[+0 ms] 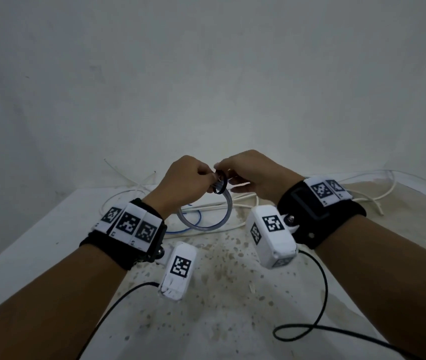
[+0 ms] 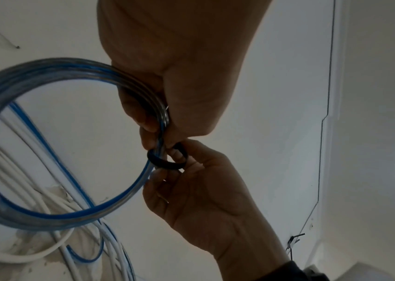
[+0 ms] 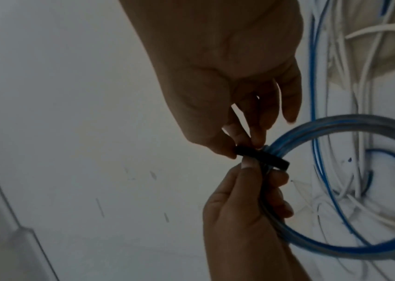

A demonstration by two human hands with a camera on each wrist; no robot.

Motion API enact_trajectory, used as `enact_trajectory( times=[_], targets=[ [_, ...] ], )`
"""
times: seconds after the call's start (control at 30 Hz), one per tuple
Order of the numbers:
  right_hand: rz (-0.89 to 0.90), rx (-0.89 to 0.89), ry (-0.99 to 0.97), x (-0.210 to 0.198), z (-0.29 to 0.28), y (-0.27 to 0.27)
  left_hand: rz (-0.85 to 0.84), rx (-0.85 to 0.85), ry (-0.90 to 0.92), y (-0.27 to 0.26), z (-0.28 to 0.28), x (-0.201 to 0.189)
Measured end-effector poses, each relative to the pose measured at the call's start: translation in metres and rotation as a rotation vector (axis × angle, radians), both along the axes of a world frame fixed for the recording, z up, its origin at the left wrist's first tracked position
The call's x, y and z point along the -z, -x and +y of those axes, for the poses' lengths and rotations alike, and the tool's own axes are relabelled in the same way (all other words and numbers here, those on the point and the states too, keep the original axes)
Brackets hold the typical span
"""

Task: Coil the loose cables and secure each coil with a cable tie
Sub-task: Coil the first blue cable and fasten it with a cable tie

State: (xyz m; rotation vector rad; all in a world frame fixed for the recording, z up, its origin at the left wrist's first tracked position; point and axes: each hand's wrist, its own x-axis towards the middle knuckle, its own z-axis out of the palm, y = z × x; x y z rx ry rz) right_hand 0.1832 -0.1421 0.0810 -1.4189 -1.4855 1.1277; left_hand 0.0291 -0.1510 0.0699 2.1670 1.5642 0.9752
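**Tie looped round the coil, not yet snug**

While the left hand (image 1: 184,181) grips the coil (image 2: 47,144) in curled fingers, holding it above the worktop (image 1: 51,242), the right hand (image 1: 256,175) pinches a black tie (image 2: 167,159) between thumb and fingertips. It forms a loose loop round the bundled turns beside the left fingers. The step in hand looks like securing this coil. Next, the loop likely needs tightening while the left grip keeps the turns together. Loose cables (image 1: 206,206) lie on the worktop beneath.
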Motion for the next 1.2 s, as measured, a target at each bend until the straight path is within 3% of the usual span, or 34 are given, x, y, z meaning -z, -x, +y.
enact_trajectory(
  times=[0.13,0.27,0.37,0.47,0.6,0.83,1.0,1.2],
  targets=[
    [0.184,0.023,0.096,-0.004,0.002,-0.001,-0.034,0.099,0.025,0.001,-0.002,-0.002],
    [0.247,0.087,0.027,-0.008,0.005,0.002,-0.129,0.181,0.081,0.0,-0.005,-0.003],
    [0.305,0.124,-0.017,-0.008,0.009,0.004,-0.2,0.15,0.109,-0.004,-0.004,-0.003],
    [0.308,0.042,-0.046,-0.007,0.007,0.003,-0.317,0.098,0.152,-0.005,-0.001,0.0],
    [0.202,-0.057,-0.149,-0.006,0.001,-0.001,-0.402,0.08,0.14,-0.006,-0.001,0.004],
    [-0.008,0.131,-0.34,-0.006,0.011,-0.001,-0.344,0.081,0.013,-0.018,-0.007,0.006],
    [-0.097,0.214,-0.429,-0.003,0.014,-0.001,-0.356,0.088,0.027,-0.021,-0.006,0.003],
    [-0.34,0.265,-0.503,0.002,0.023,-0.001,-0.302,0.112,0.017,-0.02,-0.008,0.004]
  ],
)
